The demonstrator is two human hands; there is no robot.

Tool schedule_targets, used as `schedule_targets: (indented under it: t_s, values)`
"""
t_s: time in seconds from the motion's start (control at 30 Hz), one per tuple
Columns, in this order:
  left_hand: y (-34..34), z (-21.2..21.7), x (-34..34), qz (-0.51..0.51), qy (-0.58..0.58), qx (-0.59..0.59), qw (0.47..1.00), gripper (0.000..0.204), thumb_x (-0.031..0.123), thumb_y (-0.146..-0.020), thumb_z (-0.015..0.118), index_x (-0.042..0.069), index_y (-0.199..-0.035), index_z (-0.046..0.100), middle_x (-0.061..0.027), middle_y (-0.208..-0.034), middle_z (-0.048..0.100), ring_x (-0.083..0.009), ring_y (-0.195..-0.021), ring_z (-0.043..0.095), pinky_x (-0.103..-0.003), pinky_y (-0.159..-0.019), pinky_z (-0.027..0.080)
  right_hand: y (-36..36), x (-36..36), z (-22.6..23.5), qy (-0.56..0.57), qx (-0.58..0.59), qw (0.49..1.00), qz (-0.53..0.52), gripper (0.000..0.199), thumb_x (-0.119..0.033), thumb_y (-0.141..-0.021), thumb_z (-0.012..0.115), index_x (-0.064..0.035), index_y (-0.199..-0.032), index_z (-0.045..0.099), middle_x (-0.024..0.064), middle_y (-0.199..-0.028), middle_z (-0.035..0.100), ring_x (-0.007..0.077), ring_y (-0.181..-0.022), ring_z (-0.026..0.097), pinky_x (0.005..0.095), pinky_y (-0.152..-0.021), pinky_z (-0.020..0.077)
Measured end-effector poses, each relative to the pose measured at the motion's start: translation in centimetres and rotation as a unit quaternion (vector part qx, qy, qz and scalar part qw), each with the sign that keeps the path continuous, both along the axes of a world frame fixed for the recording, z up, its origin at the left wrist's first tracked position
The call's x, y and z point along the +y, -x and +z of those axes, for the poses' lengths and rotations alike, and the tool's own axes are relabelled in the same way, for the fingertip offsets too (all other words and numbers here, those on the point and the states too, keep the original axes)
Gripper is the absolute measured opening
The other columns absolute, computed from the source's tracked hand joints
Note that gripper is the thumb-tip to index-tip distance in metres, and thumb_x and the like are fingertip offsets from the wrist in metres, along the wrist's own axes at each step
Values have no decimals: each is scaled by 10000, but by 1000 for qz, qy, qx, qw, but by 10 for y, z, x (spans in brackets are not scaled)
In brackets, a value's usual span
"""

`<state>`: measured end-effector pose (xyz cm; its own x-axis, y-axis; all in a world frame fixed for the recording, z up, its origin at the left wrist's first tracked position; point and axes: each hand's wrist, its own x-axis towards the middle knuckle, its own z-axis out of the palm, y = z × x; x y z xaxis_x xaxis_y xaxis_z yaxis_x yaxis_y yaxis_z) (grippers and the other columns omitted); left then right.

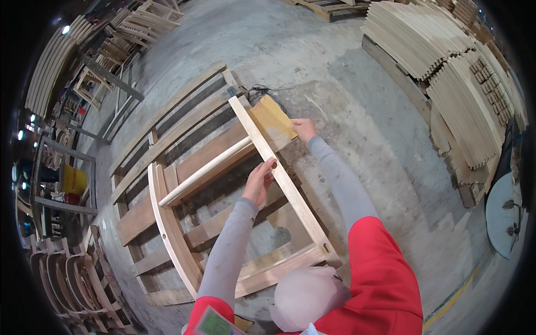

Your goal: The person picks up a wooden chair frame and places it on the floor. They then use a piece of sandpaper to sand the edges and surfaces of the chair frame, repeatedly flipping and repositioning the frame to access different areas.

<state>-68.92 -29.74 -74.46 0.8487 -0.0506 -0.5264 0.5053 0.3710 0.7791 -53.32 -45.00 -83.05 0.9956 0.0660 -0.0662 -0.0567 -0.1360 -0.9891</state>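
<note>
A light wooden frame rests on a slatted wooden pallet (134, 223) on the floor. Its straight right rail (298, 206) has holes in it, a round bar (206, 171) crosses its middle, and a curved piece (162, 223) forms its left side. My left hand (258, 184) is closed against the straight rail by one of the holes, with some fingers hidden. Farther out, my right hand (304, 130) pinches the right edge of a yellow sheet (272, 118), possibly sandpaper. That sheet lies just right of the rail's far end.
Stacked wooden slats (424, 39) stand on a pallet at the far right, near a pale round disc (501, 215). Curved wooden parts (72, 279) are grouped at lower left. A metal rack (64, 206) and a yellow-and-red container (73, 181) sit at left.
</note>
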Motion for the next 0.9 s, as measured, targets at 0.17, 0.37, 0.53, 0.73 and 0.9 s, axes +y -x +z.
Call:
schedule_targets:
  t_s: [0.17,0.37,0.53,0.73,0.9]
  values:
    - [-10,-2,-12,15,66,-9,998,210,236,-761,620,90,-887,538,21,-784,487,-116,-773,491,-290,-752,412,10,-2,1,-28,8,1000,3,273,-51,-716,590,22,-980,597,78,-903,626,116,-797,563,232,-726,428]
    - [-9,-1,-10,23,45,-27,998,234,246,-758,618,79,-899,534,25,-786,485,-82,-685,476,-236,-650,399,18,22,-2,18,-16,1000,9,324,-62,-697,615,17,-1010,583,100,-901,617,120,-814,559,232,-711,426]
    - [-11,-1,-9,10,50,-31,998,219,249,-754,623,88,-879,543,39,-752,482,-60,-651,453,-219,-632,383,11,47,-2,-9,28,999,-17,310,-47,-650,653,6,-951,601,101,-826,611,129,-757,556,233,-671,430]
    - [-11,-8,-4,-2,49,-21,999,206,250,-766,613,90,-869,534,25,-793,481,-99,-752,478,-252,-721,387,7,55,-11,-2,18,1000,-8,271,-95,-624,678,-9,-875,623,105,-782,636,156,-695,596,266,-648,457]
    - [-6,-2,-2,-19,29,-26,999,277,276,-781,601,66,-939,512,32,-805,474,-74,-761,467,-229,-724,380,6,55,-10,-20,8,1000,-4,250,-89,-627,681,24,-843,626,99,-772,637,143,-696,589,253,-640,450]
